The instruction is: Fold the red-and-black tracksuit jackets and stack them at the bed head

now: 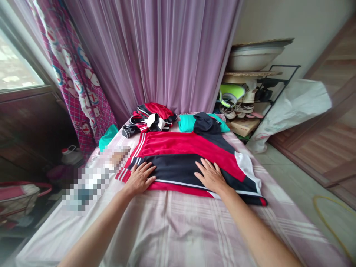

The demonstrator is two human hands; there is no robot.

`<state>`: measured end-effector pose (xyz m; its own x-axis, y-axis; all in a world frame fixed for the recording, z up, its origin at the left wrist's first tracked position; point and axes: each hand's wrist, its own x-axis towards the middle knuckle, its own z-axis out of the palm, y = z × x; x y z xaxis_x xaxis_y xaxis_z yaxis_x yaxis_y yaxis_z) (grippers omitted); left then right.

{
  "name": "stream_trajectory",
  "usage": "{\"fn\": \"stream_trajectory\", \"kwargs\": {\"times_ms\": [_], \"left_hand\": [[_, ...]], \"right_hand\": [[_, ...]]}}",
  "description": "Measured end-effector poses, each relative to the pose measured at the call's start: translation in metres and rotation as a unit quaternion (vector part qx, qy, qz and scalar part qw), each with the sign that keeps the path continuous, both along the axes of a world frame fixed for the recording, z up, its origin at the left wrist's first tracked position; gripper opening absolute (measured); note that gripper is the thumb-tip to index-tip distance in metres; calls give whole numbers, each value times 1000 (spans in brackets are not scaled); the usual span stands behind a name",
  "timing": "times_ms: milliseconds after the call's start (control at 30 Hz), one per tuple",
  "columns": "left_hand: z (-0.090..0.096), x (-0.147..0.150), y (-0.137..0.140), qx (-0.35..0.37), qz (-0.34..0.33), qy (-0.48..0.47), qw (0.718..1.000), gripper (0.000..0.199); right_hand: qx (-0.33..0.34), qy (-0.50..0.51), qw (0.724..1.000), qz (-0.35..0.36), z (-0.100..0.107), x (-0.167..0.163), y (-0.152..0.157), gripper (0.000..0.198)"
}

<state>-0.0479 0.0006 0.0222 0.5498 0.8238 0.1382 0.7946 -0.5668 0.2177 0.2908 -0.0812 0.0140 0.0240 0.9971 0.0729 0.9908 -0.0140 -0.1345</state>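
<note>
A red, black and white sports jacket (178, 148) lies spread flat on the bed (172, 226), which has a pale pink checked sheet. My left hand (139, 178) rests palm down on the jacket's left part, near the striped cuff. My right hand (210, 175) presses flat on the black band near the middle, fingers spread. Neither hand grips the cloth.
A pile of red, black and white clothes (151, 116) and a teal garment (187, 123) under a dark piece (204, 123) lie at the bed's far end. Purple curtains (155, 48) hang behind. A shoe rack (247, 100) and white bag (292, 107) stand right.
</note>
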Motion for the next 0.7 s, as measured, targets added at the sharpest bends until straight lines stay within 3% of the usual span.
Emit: {"fn": "stream_trajectory", "kwargs": {"times_ms": [133, 300, 433, 533, 700], "left_hand": [[23, 4, 13, -51, 20, -11, 998, 46], [47, 4, 54, -45, 56, -29, 997, 35], [55, 6, 105, -43, 88, -21, 995, 28], [59, 13, 148, -37, 95, 28, 994, 30], [61, 32, 214, 36, 75, 109, 991, 45]], "right_hand": [[-9, 21, 1000, 7, -1, 9, -2, 54], [72, 76, 994, 13, 36, 48, 31, 38], [125, 76, 984, -100, 70, 107, 95, 35], [121, 134, 966, -184, 86, 148, 153, 37], [89, 226, 940, -238, 84, 184, 237, 53]]}}
